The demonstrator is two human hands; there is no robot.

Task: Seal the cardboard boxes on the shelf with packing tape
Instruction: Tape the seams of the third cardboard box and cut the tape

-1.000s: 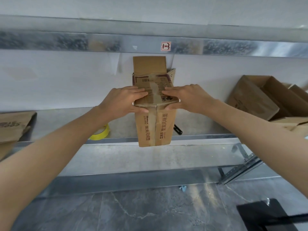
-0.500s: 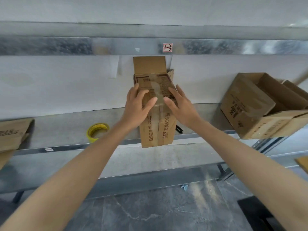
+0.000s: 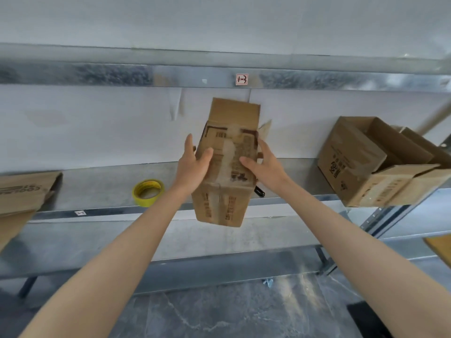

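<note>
A narrow cardboard box (image 3: 228, 154) with a clear tape strip along its top seam sits at the front edge of the metal shelf (image 3: 97, 189), tilted, its near end hanging past the edge. The far flaps stand open. My left hand (image 3: 192, 164) grips the box's left side, thumb on the top face. On the opposite side my right hand (image 3: 266, 167) holds it the same way. A yellow roll of packing tape (image 3: 147, 192) lies flat on the shelf left of the box, apart from both hands.
Open cardboard boxes (image 3: 351, 162) lie tipped at the shelf's right end. A flattened box (image 3: 22, 193) hangs over the left end. A black object (image 3: 259, 191) peeks out behind the held box. The upper shelf beam (image 3: 146, 75) runs overhead.
Both hands left the top seam, where they pressed the tape, and went to the box's sides. The box has tilted and its near end has come out past the shelf edge.
</note>
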